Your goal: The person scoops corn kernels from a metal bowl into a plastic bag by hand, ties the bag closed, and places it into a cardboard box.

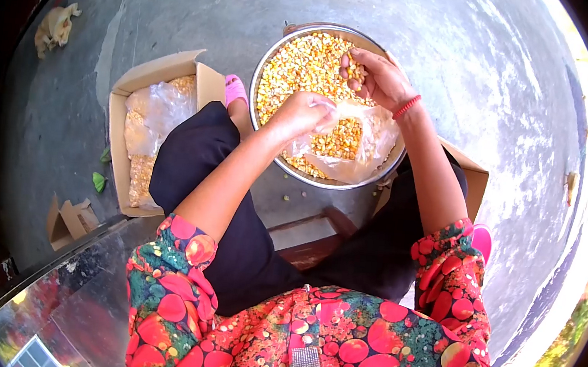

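Observation:
A wide round metal basin full of yellow corn kernels stands in front of me. My left hand is closed on the edge of a clear plastic bag, which lies spread over the right front part of the basin with corn kernels showing in it. Above the corn, near the basin's right rim, my right hand is cupped with its fingers curled around some corn kernels. A red bracelet circles that wrist.
At my left stands an open cardboard box with filled clear bags in it. Another box is partly hidden behind my right leg. A dog lies on the concrete floor at the far left. Small cardboard pieces lie nearby.

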`<state>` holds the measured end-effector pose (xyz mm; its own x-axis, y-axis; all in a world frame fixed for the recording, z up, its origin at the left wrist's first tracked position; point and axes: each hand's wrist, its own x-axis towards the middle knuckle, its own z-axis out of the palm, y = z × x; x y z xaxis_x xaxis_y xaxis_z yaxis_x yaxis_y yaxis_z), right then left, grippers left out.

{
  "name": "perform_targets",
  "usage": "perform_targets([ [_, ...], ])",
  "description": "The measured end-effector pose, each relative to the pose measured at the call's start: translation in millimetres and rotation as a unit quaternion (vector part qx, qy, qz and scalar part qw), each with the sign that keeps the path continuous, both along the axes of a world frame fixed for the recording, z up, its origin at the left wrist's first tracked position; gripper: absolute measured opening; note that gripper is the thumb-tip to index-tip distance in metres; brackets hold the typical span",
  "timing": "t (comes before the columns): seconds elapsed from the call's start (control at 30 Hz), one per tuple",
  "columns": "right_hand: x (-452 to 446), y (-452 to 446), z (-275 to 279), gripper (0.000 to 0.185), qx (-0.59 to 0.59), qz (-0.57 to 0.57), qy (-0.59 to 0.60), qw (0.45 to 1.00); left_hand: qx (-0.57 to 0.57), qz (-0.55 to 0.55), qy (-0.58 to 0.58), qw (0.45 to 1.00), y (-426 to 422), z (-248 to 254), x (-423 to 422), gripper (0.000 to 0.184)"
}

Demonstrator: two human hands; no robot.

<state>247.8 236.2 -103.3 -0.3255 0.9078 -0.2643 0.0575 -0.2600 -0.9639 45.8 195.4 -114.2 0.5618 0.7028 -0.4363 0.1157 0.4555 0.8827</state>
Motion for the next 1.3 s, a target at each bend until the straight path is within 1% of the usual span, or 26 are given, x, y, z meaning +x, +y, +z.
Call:
perform_targets([
  [0.07,-5,-19,24,0.029,-0.028,0.016,0.027,0.999,0.017,0.015,0.024,0.999,2,9,1,0.017],
  [0.13,-5,-33,25,0.027,-0.084,0.057,0.063,0.993,0.047,0.124,0.026,0.991,0,20,3,0.017],
  [0.17,-5,-40,25,0.027,-0.112,0.077,0.078,0.988,0.088,0.139,0.053,0.985,-1,26,5,0.019],
  [0.27,4,-41,-1,0.024,0.092,0.228,-0.11,0.963,0.09,0.126,0.083,0.984,2,16,5,0.021],
  [0.3,5,-38,-4,0.023,0.141,0.218,-0.166,0.951,0.099,0.15,0.049,0.982,0,12,7,0.023],
  [0.33,-4,-37,23,0.022,0.08,0.205,-0.199,0.955,0.098,0.149,0.049,0.983,-1,8,8,0.023],
  [0.37,-12,-36,50,0.021,0.018,0.189,-0.231,0.954,0.115,0.13,0.055,0.983,-1,5,8,0.023],
  [0.4,-9,-32,46,0.019,0.021,0.137,-0.23,0.963,0.132,0.113,0.062,0.983,-1,4,8,0.023],
  [0.47,-4,-21,30,0.021,0.115,0.056,-0.28,0.951,0.096,0.071,0.073,0.99,-2,7,7,0.023],
  [0.5,2,-11,9,0.025,0.164,0.057,-0.319,0.932,0.075,-0.007,0.076,0.994,-3,8,7,0.024],
  [0.53,-1,-8,-1,0.025,0.164,0.057,-0.319,0.932,0.054,-0.086,0.078,0.992,-5,8,8,0.026],
  [0.57,-3,-5,-12,0.028,0.164,0.056,-0.377,0.91,0.05,-0.116,0.094,0.987,-10,5,10,0.026],
  [0.6,-5,-1,-23,0.032,0.163,0.055,-0.433,0.885,0.05,-0.115,0.094,0.988,-13,6,12,0.026],
  [0.67,-11,5,-55,0.048,0.135,0.069,-0.478,0.865,0.14,-0.192,0.138,0.961,-20,6,14,0.029],
  [0.73,-32,-3,-52,0.053,0.127,0.059,-0.477,0.868,0.156,-0.19,0.142,0.959,-24,9,15,0.032],
  [0.77,-42,-7,-58,0.049,0.169,0.039,-0.508,0.844,0.158,-0.196,0.151,0.956,-24,13,15,0.032],
  [0.8,-47,-6,-60,0.049,0.168,0.04,-0.508,0.844,0.161,-0.202,0.159,0.953,-24,14,15,0.032],
  [0.87,-51,-3,-63,0.044,0.115,0.029,-0.417,0.901,0.164,-0.196,0.145,0.956,-23,4,14,0.032],
  [0.9,-49,-2,-62,0.044,0.115,0.029,-0.417,0.901,0.179,-0.187,0.151,0.954,-22,3,15,0.032],
  [0.93,-46,-1,-61,0.038,0.022,0.002,-0.309,0.951,0.193,-0.177,0.158,0.952,-20,1,15,0.032],
  [0.97,-41,0,-59,0.032,-0.073,-0.024,-0.194,0.978,0.193,-0.177,0.157,0.952,-18,0,14,0.032],
  [1.0,-37,0,-55,0.025,-0.165,-0.051,-0.074,0.982,0.21,-0.167,0.165,0.949,-17,0,13,0.032],
  [1.03,-34,-1,-39,0.02,-0.173,-0.029,-0.005,0.984,0.227,-0.155,0.172,0.946,-15,1,12,0.032],
  [1.07,-31,-2,-28,0.02,-0.173,-0.029,-0.006,0.984,0.227,-0.155,0.171,0.946,-14,-2,11,0.032],
  [1.13,-26,-2,-10,0.021,-0.163,-0.041,0.14,0.976,0.198,-0.115,0.166,0.959,-13,-5,9,0.031],
  [1.3,-15,-19,36,0.024,-0.113,0.04,0.126,0.985,0.183,-0.033,0.187,0.965,-6,-2,4,0.03],
])
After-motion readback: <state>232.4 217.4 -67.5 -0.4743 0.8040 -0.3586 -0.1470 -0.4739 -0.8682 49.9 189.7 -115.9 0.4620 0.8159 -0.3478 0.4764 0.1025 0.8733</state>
